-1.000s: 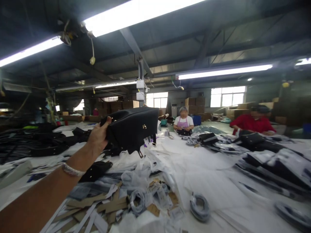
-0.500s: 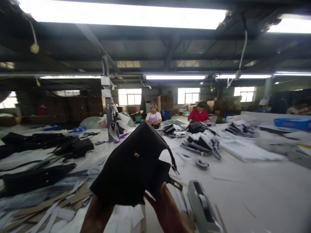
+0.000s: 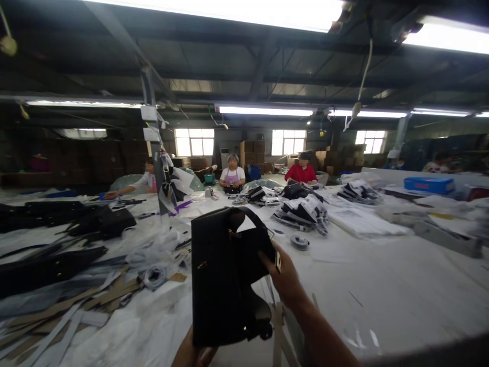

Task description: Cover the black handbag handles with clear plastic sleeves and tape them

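Observation:
A black handbag (image 3: 216, 285) with gold-coloured metal fittings is held up in front of me, above the table. Its curved handle arches at the top right, and a flap stands out on the right side. My left hand (image 3: 196, 351) supports the bag from below at its lower edge, with the fingers partly hidden behind it. Higher up, my right hand (image 3: 282, 275) grips the right flap near a metal buckle, thumb on the front face.
Black bag pieces (image 3: 49, 265) and cardboard strips (image 3: 110, 295) litter the left. A metal post (image 3: 153, 148) rises from the table. Wrapped black parts (image 3: 301, 211), a tape roll (image 3: 300, 242) and a blue box (image 3: 428, 185) lie to the right. Several people sit across the table.
The handbag has turned more upright, showing its side and opening. My right hand has moved up to its right flap. The view has shifted slightly right and down.

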A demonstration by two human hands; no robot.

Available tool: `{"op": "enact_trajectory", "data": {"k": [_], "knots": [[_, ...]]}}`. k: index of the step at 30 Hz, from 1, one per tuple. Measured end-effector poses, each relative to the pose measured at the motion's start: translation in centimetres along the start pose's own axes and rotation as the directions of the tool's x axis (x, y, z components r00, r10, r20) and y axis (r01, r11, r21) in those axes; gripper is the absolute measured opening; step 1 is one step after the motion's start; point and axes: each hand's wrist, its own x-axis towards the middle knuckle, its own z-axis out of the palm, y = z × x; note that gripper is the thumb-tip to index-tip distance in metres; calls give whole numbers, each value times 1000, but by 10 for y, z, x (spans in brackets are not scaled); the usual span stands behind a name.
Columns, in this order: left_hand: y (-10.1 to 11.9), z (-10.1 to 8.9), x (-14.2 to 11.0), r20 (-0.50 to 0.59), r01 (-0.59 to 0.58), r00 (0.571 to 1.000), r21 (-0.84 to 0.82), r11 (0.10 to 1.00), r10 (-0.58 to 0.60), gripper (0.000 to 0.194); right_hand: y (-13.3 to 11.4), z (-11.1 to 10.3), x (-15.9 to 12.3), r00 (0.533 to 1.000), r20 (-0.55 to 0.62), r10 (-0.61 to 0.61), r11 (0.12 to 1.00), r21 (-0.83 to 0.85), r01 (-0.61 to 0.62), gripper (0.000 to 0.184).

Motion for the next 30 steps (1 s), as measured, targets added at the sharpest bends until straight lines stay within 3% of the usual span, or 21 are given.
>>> {"op": "enact_trajectory", "data": {"k": [3,7,14,18,21,24,27,30], "knots": [[19,5,-10,-48,-91,995,25,996,92,64,-15,-9,29,993,91,-79,989,-117,89,23],[33,9,-22,-49,-166,985,1,986,166,51,-27,5,50,952,290,-95,977,-154,144,21],[-17,-6,-35,0,31,1000,-125,992,-31,60,-14,34,69,766,643,-26,962,-192,194,28],[-26,-15,-39,94,56,994,-76,996,-49,79,8,45,88,693,719,54,955,-241,175,35],[-19,-11,-38,135,32,990,-3,999,-32,93,27,58,100,695,714,84,938,-291,186,40],[-8,-3,-33,122,-65,991,132,989,49,97,44,68,105,716,691,99,914,-348,210,45],[0,0,-27,100,-204,978,314,927,182,80,58,69,101,751,653,97,892,-392,226,54],[7,-11,-20,124,-328,944,457,827,306,61,67,60,89,778,623,84,884,-406,230,56]]}}
